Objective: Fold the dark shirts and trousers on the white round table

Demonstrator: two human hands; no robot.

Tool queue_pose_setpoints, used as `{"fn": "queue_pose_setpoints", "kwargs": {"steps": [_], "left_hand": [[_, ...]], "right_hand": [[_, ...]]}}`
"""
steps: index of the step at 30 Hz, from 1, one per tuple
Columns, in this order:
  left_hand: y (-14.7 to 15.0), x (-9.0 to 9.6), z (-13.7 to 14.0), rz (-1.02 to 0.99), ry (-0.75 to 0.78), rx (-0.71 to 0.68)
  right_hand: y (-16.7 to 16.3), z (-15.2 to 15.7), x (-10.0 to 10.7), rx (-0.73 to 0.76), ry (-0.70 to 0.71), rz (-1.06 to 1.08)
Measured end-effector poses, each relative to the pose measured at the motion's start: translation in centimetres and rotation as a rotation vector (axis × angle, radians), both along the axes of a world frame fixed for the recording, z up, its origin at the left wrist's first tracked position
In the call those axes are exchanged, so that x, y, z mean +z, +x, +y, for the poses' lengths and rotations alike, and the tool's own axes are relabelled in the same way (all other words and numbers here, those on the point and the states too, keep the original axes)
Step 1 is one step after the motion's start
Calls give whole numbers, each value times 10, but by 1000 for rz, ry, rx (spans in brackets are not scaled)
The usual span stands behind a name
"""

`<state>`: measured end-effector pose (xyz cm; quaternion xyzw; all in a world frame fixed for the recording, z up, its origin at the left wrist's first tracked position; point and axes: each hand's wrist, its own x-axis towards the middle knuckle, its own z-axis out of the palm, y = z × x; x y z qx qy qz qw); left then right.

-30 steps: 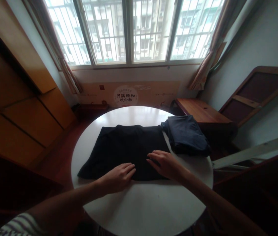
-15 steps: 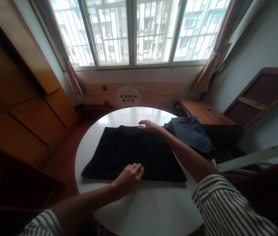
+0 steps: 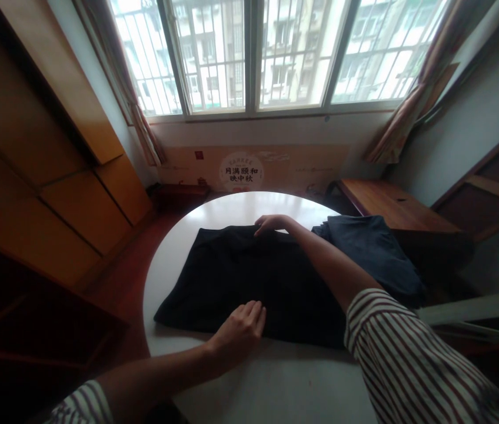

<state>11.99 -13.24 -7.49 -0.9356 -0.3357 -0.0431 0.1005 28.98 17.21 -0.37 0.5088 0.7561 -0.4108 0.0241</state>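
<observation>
A folded black garment (image 3: 232,271) lies spread across the round white table (image 3: 165,247). Over its near edge, my left hand (image 3: 240,327) presses down with fingers closed together, gripping the cloth there. My right hand (image 3: 271,224) reaches over to the far edge, its fingers bent down and pinching the fabric. Part of the garment's right side is hidden under my right forearm. To the right, a stack of folded dark blue clothes (image 3: 371,250) sits at the table's edge.
A wooden bench or low table (image 3: 395,203) stands beyond the stack at the right. Wooden cabinets (image 3: 68,218) line the left side. A barred window (image 3: 253,59) with curtains is ahead, above a printed cardboard panel (image 3: 311,162).
My right hand has closed its fingers down onto the garment's far edge. The garment's right side has shifted toward me, and the view has turned slightly left.
</observation>
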Motion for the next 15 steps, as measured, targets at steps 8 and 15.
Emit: {"fn": "queue_pose_setpoints", "kwargs": {"steps": [8, 15], "left_hand": [[-4, -4, 5, -50, 101, -25], [-45, 39, 4, -313, 203, -71]], "right_hand": [[11, -9, 11, -59, -139, 150], [26, -40, 41, -83, -184, 400]]}}
